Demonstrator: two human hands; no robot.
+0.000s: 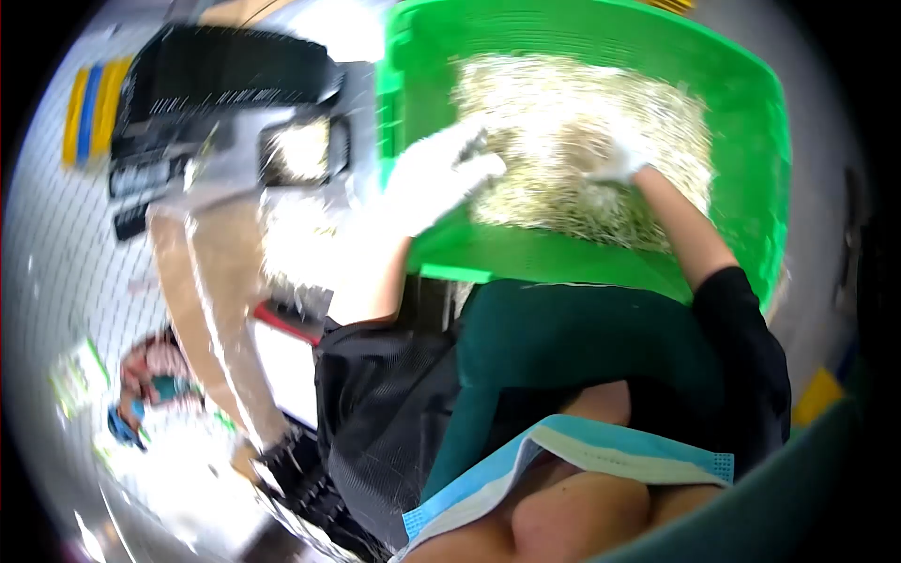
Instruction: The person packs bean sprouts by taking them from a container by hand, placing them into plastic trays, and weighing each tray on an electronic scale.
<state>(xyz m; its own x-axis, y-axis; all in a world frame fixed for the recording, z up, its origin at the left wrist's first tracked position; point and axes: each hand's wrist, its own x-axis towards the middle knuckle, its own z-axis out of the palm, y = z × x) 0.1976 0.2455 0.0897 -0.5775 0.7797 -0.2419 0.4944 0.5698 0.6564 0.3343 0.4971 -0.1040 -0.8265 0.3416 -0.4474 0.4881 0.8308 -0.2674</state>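
Observation:
A large green bin point(751, 122) holds a bed of pale, straw-like shreds point(544, 94). My left hand point(441, 178), in a white glove, is over the bin's left part at the edge of the shreds, thumb and fingers apart, with nothing visible between them. My right hand point(619, 159), also gloved in white, reaches into the shreds right of the middle. Its fingers are blurred and partly hidden, so their grip cannot be made out.
Left of the bin are a black crate point(225, 80), a small black container with pale shreds point(300, 152), a clear bag of shreds point(296, 239) and brown cardboard point(211, 281). Another person point(155, 375) is at the lower left. A blue mask point(563, 450) hangs below my view.

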